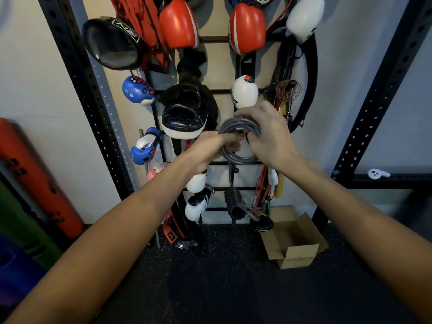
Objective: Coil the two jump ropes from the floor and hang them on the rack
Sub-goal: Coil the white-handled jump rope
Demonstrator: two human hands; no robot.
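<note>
Fingers (251,136) of the right hand (268,134) curl in tight over the top and right side of the grey jump rope (238,157), closed on the coil. The left hand (208,148) comes in from the other side, its fingers closed round the coil's left edge, so both hands have the same bundle pinched between them. One grey rope counted here, wound into several loops that lie close together in a rough ring, thin and smooth with a dull sheen. A loose tail drops straight down from the ring to a dark ribbed handle (235,203) hanging below it; only that one handle can be made out clearly.

The coil sits up in the air right in front of the rack (215,39), at about the middle rungs, not touching the floor (222,277). On the rack there are two red pads (178,22) at the top, one black round mitt (112,43) at upper left, and one black and white focus pad (184,118) just left of the hands. Two blue gloves (138,91) hang down the left side, with white gloves (244,92) scattered among them. A second coil, a thin reddish rope (288,91), hangs on the rack just above and right of the right hand. One open cardboard box (294,242) rests on the floor by the rack's foot. Red, green and blue rolled mats (35,183) lean at far left.
</note>
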